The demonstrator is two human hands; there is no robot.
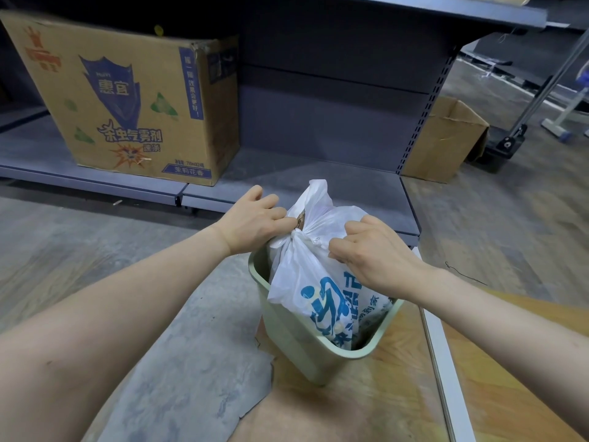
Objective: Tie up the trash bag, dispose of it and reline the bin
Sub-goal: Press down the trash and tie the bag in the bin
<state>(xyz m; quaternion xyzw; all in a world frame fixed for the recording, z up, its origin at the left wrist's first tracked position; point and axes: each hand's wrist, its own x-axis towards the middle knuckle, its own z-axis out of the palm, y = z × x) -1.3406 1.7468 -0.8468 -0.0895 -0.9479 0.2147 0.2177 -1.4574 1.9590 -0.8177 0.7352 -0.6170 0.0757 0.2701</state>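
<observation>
A white plastic trash bag [314, 275] with blue print sits in a pale green bin [296, 342] on the floor. Its top is drawn into a knot at the middle, with one loose handle sticking up. My left hand [255, 218] pinches the bag's plastic on the left of the knot. On the right of the knot, my right hand [373, 250] grips another strip of the bag with curled fingers. Brown trash shows through a gap near the knot.
A low grey metal shelf [318, 186] stands just behind the bin, with a large printed cardboard box [127, 100] on it at the left. A smaller open cardboard box [446, 141] lies on the floor at the right. Torn grey floor covering [191, 378] lies by the bin.
</observation>
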